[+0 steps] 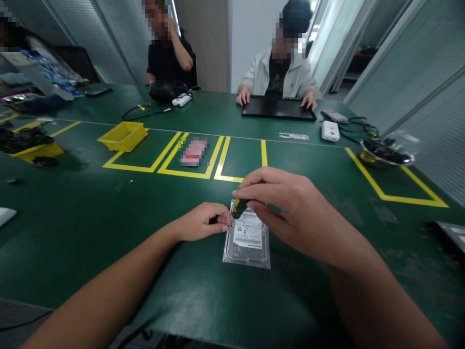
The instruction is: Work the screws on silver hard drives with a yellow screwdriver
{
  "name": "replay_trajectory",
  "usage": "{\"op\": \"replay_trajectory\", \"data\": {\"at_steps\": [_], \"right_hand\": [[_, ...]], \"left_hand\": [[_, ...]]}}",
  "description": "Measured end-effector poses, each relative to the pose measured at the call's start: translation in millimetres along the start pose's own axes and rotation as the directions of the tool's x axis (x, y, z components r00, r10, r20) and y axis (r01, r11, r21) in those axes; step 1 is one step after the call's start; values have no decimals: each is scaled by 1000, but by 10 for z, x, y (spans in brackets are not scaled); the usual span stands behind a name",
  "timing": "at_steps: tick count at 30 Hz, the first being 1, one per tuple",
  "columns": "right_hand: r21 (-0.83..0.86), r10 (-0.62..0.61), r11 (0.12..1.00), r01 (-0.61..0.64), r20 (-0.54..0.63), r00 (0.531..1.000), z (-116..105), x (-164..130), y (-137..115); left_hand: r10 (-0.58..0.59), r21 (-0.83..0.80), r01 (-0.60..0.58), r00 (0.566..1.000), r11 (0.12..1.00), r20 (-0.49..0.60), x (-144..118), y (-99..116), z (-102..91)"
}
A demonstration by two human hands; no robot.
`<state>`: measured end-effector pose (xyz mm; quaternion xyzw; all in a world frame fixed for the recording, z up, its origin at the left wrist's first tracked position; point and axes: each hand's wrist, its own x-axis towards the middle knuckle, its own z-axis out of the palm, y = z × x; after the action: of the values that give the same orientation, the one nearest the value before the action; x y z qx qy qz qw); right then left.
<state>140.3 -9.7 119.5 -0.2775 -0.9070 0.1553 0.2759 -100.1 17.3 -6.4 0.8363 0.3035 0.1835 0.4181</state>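
Gripping screwdriver [240,209] in R hand [286,203], closed snug round handle w/ thumb & fingers. Prob. mid-screwdriving at L edge of hard drive [247,245], flat nr middle of table's [174,291] near edge. Curling L hand [203,220] loosely at that same edge, prob. steadying; can't tell if holding anything. Next: calls for pressing straight down, turning w/o slipping.

You're in a workshop-like room with office-style walls: slatted partitions [410,82] rise at right. Your long green worktop [90,232] is marked into bays with yellow tape [183,174], and carries a yellow bin [123,138], a metal bowl [381,163] of dark parts and, near you, a hard drive [249,254]. Someone in a pale jacket [303,72] sits at the far side.
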Motion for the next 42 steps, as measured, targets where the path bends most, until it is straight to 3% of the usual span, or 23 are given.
{"op": "replay_trajectory", "data": {"at_steps": [15, 25, 34, 42], "right_hand": [[2, 14, 1000, -13, -44, 999, 131, 64, -28], [47, -2, 999, 4, -46, 999, 78, 36, -6], [99, -3, 995, 6, -23, 1000, 39, 38, 52], [54, 7, 998, -10, 67, 998, -6, 19, 38]], "left_hand": [[1, 51, 0, 1000, 999, -18, -11, -31, 14], [-7, 30, 7, 1000, 1000, -13, -16, -30, 6], [-10, -23, 10, 1000, 1000, -4, -45, -54, -3], [-11, -13, 11, 1000, 1000, 2, -47, -71, -3]]}}
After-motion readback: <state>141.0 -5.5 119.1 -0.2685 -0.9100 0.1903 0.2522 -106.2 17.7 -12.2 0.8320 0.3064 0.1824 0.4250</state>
